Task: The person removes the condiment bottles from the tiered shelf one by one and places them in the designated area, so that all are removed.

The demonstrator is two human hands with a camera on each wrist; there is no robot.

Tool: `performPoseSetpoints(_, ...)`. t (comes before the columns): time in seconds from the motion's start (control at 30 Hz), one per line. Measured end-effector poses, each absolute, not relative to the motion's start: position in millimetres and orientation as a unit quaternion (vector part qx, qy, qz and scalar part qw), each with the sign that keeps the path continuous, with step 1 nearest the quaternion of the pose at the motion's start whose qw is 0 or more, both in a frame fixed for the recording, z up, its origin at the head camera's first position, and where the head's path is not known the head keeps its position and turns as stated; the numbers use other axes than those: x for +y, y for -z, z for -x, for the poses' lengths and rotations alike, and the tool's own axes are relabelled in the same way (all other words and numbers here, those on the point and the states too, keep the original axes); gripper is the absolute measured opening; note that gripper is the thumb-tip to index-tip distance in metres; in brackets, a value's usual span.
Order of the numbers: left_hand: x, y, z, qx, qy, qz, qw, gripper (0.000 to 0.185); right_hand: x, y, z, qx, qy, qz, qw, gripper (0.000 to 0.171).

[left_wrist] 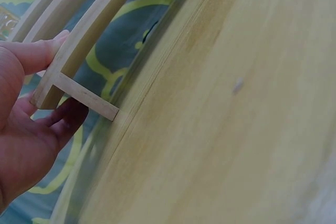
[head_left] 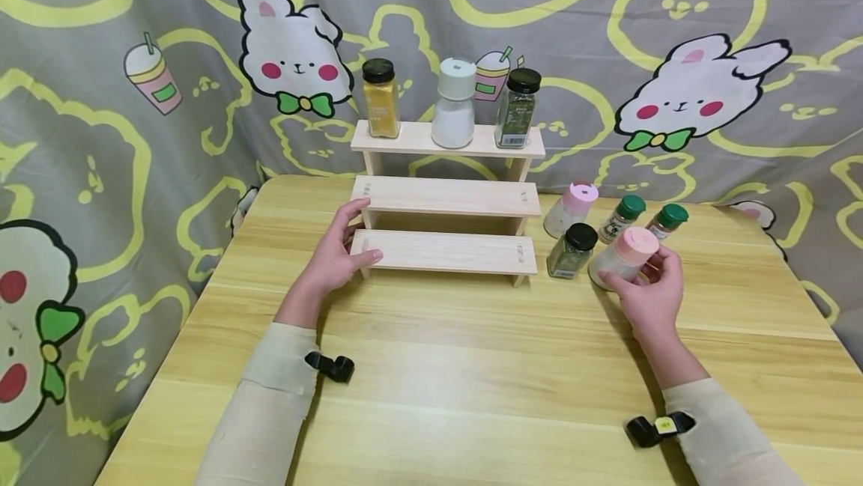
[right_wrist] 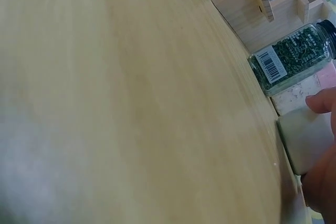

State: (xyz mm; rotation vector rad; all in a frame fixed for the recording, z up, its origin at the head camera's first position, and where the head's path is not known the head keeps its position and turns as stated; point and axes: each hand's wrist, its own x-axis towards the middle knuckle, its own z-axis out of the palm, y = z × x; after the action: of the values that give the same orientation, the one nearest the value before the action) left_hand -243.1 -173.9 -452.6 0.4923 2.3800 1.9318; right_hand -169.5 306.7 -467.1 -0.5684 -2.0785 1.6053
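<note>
A three-tier wooden shelf rack (head_left: 445,252) stands on the table. My left hand (head_left: 335,250) grips the left end of its lowest tier, thumb on top; in the left wrist view, fingers curl below the board's end (left_wrist: 51,90). At the right, my right hand (head_left: 652,293) holds a shaker jar with a peach-pink lid (head_left: 637,245), thumb on one side and fingers on the other. The right wrist view shows the jar's pale body (right_wrist: 304,137) upright at the tabletop. Beside it stands a black-capped jar of dried green herbs (head_left: 571,251).
On the top tier are a yellow spice jar (head_left: 382,100), a white-lidded shaker (head_left: 454,105) and another herb jar (head_left: 517,110). A pink-lidded shaker (head_left: 570,209) and two green-capped jars (head_left: 621,218) stand behind the held one. A patterned curtain (head_left: 573,14) hangs behind the table.
</note>
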Motion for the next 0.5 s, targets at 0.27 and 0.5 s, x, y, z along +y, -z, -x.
performPoseSetpoints(0.27,-174.0,453.0,242.7,0.768,-0.618,-0.165,0.011,0.089,307.0,464.5,164.4,-0.732,-0.611,0.208,0.219,0.082)
performPoseSetpoints(0.5,-174.4,451.7,241.6,0.772,-0.614,-0.164,0.013,0.089,306.4,465.4,157.8,-0.713,-0.628,0.213,0.229,0.076)
